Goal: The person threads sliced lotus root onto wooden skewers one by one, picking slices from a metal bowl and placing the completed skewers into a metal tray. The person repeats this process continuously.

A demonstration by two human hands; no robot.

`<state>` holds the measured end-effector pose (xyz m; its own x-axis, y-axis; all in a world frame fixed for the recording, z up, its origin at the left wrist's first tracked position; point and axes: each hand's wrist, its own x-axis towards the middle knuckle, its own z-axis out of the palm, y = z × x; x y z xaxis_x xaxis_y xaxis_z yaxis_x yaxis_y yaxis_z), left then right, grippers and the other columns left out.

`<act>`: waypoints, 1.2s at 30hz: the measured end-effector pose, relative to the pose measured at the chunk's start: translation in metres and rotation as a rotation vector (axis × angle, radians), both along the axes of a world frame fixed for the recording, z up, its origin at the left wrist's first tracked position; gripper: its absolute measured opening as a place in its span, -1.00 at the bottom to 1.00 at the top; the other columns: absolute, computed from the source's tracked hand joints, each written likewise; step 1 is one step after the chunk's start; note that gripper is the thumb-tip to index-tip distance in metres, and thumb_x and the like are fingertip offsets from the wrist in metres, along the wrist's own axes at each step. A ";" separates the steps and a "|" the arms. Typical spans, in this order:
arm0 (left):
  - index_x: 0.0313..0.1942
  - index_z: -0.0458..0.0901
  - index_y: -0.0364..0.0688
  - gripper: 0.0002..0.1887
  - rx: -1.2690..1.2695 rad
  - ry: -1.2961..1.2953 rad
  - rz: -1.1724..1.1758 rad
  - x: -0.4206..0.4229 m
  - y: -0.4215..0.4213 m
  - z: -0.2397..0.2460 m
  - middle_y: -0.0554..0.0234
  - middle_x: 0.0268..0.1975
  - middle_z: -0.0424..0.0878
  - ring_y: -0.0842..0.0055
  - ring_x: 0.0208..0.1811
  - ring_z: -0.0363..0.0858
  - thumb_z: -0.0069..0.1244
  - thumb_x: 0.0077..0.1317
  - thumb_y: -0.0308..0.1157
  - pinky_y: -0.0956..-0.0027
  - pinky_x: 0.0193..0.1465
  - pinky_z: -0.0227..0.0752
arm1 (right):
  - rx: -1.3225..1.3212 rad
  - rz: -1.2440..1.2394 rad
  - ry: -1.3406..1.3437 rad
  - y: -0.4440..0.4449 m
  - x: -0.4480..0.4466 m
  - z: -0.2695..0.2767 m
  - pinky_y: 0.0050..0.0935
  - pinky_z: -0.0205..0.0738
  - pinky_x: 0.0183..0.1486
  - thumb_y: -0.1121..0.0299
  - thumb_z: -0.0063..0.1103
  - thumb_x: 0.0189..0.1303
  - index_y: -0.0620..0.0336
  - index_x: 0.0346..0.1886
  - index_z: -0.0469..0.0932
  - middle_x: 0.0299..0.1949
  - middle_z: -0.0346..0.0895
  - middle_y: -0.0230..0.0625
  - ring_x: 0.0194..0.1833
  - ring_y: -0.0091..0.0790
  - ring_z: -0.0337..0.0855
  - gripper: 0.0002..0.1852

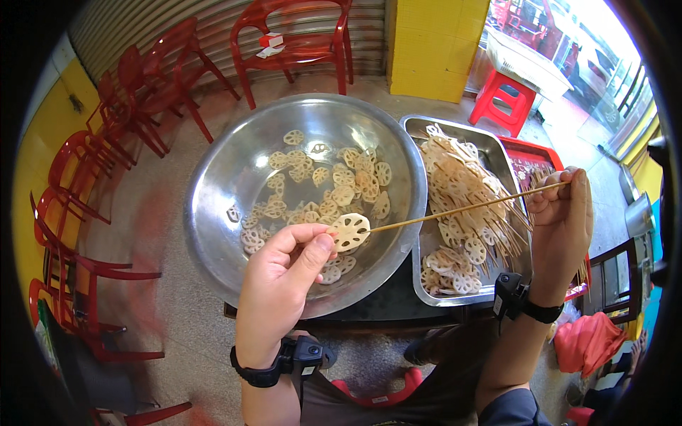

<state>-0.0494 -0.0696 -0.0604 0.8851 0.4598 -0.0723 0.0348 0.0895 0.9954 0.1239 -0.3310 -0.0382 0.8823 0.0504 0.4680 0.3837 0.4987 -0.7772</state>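
Observation:
Between thumb and fingers, my left hand [290,266] pinches a lotus root slice [350,232] above the big steel basin [224,175]. A bamboo skewer [458,211] meets the slice at its right side, its tip at one of the holes. Whether the tip passes through is too small to tell. My right hand [562,223] grips the skewer's far end, out to the right. Loose lotus root slices [341,186] lie in the basin. Beside it, a rectangular steel tray [493,154] holds a heap of skewered lotus slices [458,175] and a smaller pile of slices [450,271].
Under the tray's right side sits a red tray [533,149] with more bamboo skewers [541,178]. A dark table [383,287] supports the vessels. Red plastic chairs [298,45] line the shutter and left wall. A red stool [503,104] carries a white basket [525,61]. Someone's hand shows at far right.

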 end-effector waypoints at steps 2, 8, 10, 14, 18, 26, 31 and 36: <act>-0.04 0.59 -0.33 -0.76 -0.022 -0.019 0.001 0.000 0.000 0.000 0.28 -0.19 0.67 0.65 -0.18 0.61 0.04 0.42 -0.35 0.60 -0.25 0.40 | 0.003 0.006 -0.010 0.000 -0.001 0.000 -0.47 0.53 -0.32 0.24 -0.18 0.55 0.28 -0.15 0.46 -0.40 0.52 -0.25 -0.43 -0.43 0.56 -0.70; -0.05 0.60 -0.31 -0.79 -0.073 -0.043 -0.009 -0.001 0.000 0.000 0.26 -0.20 0.68 0.60 -0.18 0.65 0.05 0.41 -0.38 0.57 -0.22 0.44 | 0.016 0.031 0.024 0.003 -0.001 -0.002 -0.46 0.52 -0.33 0.24 -0.16 0.55 0.28 -0.15 0.47 -0.38 0.55 -0.25 -0.42 -0.41 0.58 -0.71; -0.06 0.61 -0.30 -0.80 -0.124 -0.071 -0.031 -0.002 0.002 0.000 0.23 -0.21 0.69 0.57 -0.18 0.66 0.06 0.40 -0.40 0.55 -0.21 0.46 | 0.024 0.036 0.052 0.004 0.000 -0.004 -0.46 0.51 -0.34 0.24 -0.16 0.54 0.27 -0.15 0.48 -0.37 0.56 -0.24 -0.42 -0.41 0.58 -0.71; -0.07 0.63 -0.28 -0.82 -0.211 -0.109 -0.086 -0.006 0.006 -0.002 0.18 -0.21 0.71 0.51 -0.18 0.68 0.09 0.38 -0.42 0.51 -0.17 0.51 | 0.049 0.085 0.082 0.001 0.002 -0.003 -0.45 0.50 -0.35 0.25 -0.14 0.54 0.27 -0.14 0.48 -0.37 0.57 -0.23 -0.41 -0.41 0.60 -0.72; -0.09 0.64 -0.26 -0.83 -0.267 -0.170 -0.141 -0.008 0.007 -0.004 0.15 -0.22 0.72 0.46 -0.18 0.70 0.11 0.36 -0.43 0.48 -0.13 0.54 | 0.137 0.142 0.162 0.002 0.005 -0.005 -0.45 0.50 -0.34 0.26 -0.15 0.54 0.27 -0.14 0.48 -0.37 0.58 -0.22 -0.40 -0.40 0.60 -0.73; -0.03 0.61 -0.36 -0.77 -0.316 -0.151 -0.152 -0.008 0.007 0.000 0.10 -0.16 0.72 0.55 -0.14 0.65 0.10 0.36 -0.45 0.49 -0.03 0.50 | 0.051 0.197 0.142 0.002 0.005 -0.007 -0.45 0.49 -0.31 0.27 -0.19 0.55 0.28 -0.17 0.46 -0.39 0.56 -0.19 -0.39 -0.41 0.59 -0.71; 0.04 0.56 -0.44 -0.68 -0.246 -0.062 -0.145 -0.007 0.006 0.001 0.01 -0.11 0.69 0.41 -0.13 0.69 0.02 0.41 -0.37 0.44 -0.03 0.54 | 0.059 0.222 0.193 0.005 0.006 -0.010 -0.45 0.49 -0.31 0.27 -0.20 0.55 0.27 -0.18 0.46 -0.39 0.57 -0.20 -0.39 -0.41 0.59 -0.72; 0.02 0.56 -0.48 -0.67 -0.290 -0.049 -0.150 -0.010 0.008 0.003 -0.02 -0.12 0.70 0.37 -0.13 0.70 0.00 0.41 -0.37 0.39 -0.01 0.55 | 0.043 0.221 0.249 0.007 0.006 -0.009 -0.44 0.50 -0.30 0.27 -0.20 0.55 0.25 -0.19 0.46 -0.40 0.56 -0.22 -0.38 -0.40 0.59 -0.72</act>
